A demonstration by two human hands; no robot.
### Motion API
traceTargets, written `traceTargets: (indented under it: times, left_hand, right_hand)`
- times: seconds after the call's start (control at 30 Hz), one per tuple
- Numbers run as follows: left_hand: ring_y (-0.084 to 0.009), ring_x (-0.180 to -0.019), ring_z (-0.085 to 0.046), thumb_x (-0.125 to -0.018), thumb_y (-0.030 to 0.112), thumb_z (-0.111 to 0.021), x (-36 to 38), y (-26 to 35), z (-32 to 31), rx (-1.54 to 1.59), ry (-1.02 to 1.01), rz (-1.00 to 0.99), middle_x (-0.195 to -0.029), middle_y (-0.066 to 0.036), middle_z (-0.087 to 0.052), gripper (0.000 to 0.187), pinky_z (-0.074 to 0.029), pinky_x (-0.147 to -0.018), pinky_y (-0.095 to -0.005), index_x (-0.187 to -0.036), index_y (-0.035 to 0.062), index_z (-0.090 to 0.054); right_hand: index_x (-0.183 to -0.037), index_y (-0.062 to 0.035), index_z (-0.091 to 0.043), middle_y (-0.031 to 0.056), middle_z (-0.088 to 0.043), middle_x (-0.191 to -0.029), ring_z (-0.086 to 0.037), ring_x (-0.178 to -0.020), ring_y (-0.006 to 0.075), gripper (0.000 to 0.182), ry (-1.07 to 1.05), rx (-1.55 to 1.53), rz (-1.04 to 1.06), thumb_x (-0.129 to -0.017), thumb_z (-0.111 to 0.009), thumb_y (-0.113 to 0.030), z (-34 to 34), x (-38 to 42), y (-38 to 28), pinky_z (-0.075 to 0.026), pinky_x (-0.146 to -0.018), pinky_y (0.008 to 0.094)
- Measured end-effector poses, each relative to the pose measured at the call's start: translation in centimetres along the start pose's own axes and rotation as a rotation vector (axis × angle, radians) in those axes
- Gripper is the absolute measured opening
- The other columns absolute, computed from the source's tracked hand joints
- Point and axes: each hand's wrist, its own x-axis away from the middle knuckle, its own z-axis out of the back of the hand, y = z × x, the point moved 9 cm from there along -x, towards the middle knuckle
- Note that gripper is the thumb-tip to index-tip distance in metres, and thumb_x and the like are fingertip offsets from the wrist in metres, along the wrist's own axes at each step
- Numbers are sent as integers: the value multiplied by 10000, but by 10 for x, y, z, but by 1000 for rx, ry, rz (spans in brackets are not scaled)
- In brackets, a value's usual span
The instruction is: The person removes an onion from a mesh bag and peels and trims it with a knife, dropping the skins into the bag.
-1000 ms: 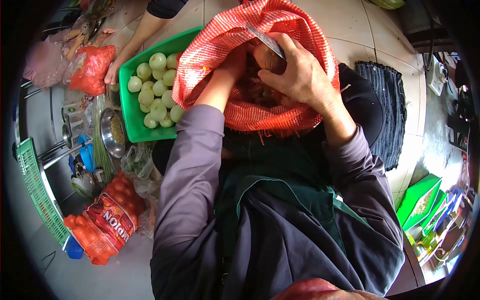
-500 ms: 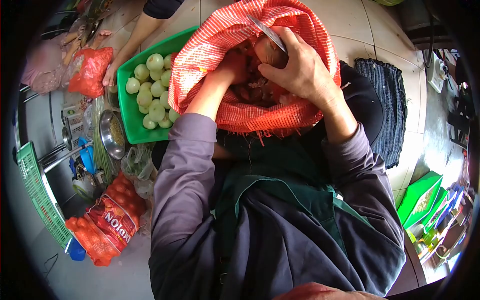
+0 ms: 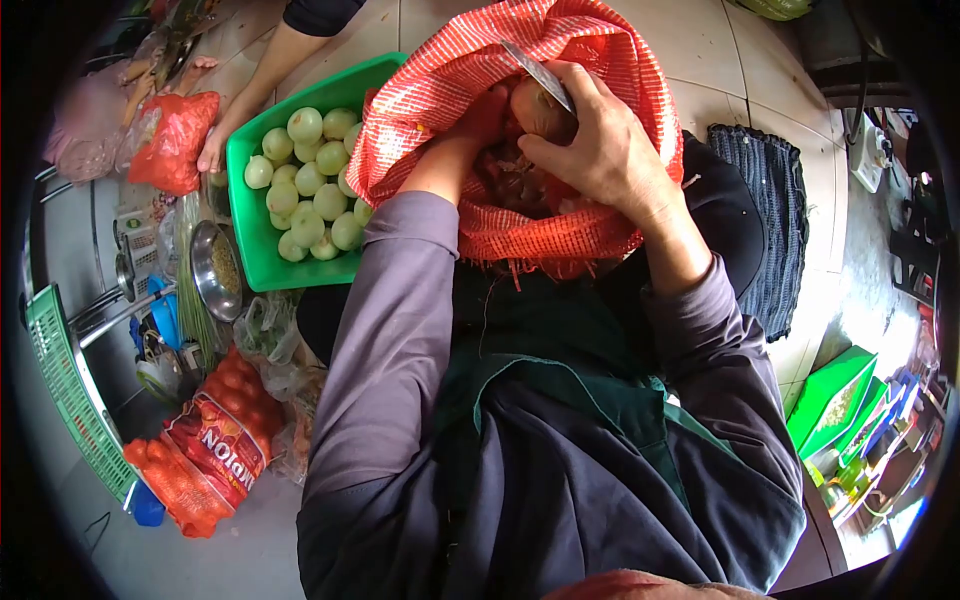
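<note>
A red-and-white striped mesh sack (image 3: 430, 75) lies open in front of me, with loose onion skins (image 3: 515, 180) inside. My right hand (image 3: 610, 145) is closed round a knife (image 3: 535, 72), its blade sticking out past the fingers towards the upper left. Beneath the blade and beside my right thumb is a brownish onion (image 3: 540, 108). My left hand (image 3: 480, 120) reaches inside the sack, close to the onion; its fingers are hidden. Left of the sack stands a green tub (image 3: 250, 245) holding several peeled onions (image 3: 307, 190).
Another person's hand (image 3: 212, 150) is by the tub, beside a red bag (image 3: 175, 140). A metal bowl (image 3: 215, 270), a red net sack of onions (image 3: 215, 440) and a green crate (image 3: 75, 390) are on the left. A dark woven mat (image 3: 765, 225) lies at right.
My left forearm has moved right, and its hand reaches deeper into the sack. The sack's left edge has shifted, uncovering more of the tub. My right hand still holds the knife.
</note>
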Motion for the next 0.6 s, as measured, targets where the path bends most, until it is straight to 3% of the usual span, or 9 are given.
traceTargets:
  times: [0.07,0.2,0.33,0.4,0.47,0.5,0.6]
  left_hand:
    - [-231,-1226,-509,-861,158,-635,10,8,0,217,-5,118,-1265,-122,-561,416,-411,-1011,-370,-1256,100,-517]
    - [-233,-1213,-523,-834,157,-652,34,36,-5,42,12,33,-1291,-120,-556,505,-417,-1015,-367,-1308,96,-491]
    - [-219,-1132,-565,-875,98,-580,41,27,2,-175,-95,183,-1245,-99,-589,457,-460,-965,-344,-1325,90,-497]
    - [-206,-1102,-578,-900,82,-560,33,25,17,-308,-116,136,-1224,-90,-603,424,-484,-927,-330,-1320,85,-508]
    - [-198,-1092,-589,-894,99,-600,19,30,35,-386,-85,-33,-1227,-87,-605,427,-504,-893,-325,-1311,80,-512]
    - [-182,-1036,-619,-910,172,-603,32,39,37,168,-159,292,-1230,-66,-612,397,-534,-802,-317,-1292,93,-531]
    - [-180,-953,-646,-920,231,-587,30,22,41,400,-88,498,-1193,-58,-635,382,-546,-720,-318,-1273,93,-543]
  right_hand:
    - [-1255,-33,-487,214,-605,-1116,-606,-1048,370,632,1,-3,0,-717,-738,-250,0,0,1,-491,-893,420]
    - [-1263,-34,-482,211,-600,-1126,-603,-1055,365,634,-1,-7,-25,-720,-735,-244,3,-1,4,-489,-902,416]
    - [-1264,-33,-482,211,-590,-1137,-596,-1062,366,625,42,-40,0,-725,-726,-233,5,0,1,-486,-905,414]
    - [-1273,-34,-479,220,-581,-1147,-592,-1066,371,636,49,-51,10,-722,-726,-233,5,0,0,-485,-906,415]
    - [-1284,-33,-474,230,-574,-1155,-588,-1072,376,651,57,-46,13,-718,-727,-234,6,1,0,-484,-909,417]
    - [-1290,-31,-470,235,-571,-1158,-586,-1076,377,661,61,-36,11,-716,-728,-235,6,1,0,-484,-910,417]
    - [-1304,-19,-460,246,-566,-1170,-582,-1088,377,688,13,-31,-22,-711,-731,-240,5,-1,2,-481,-920,416]
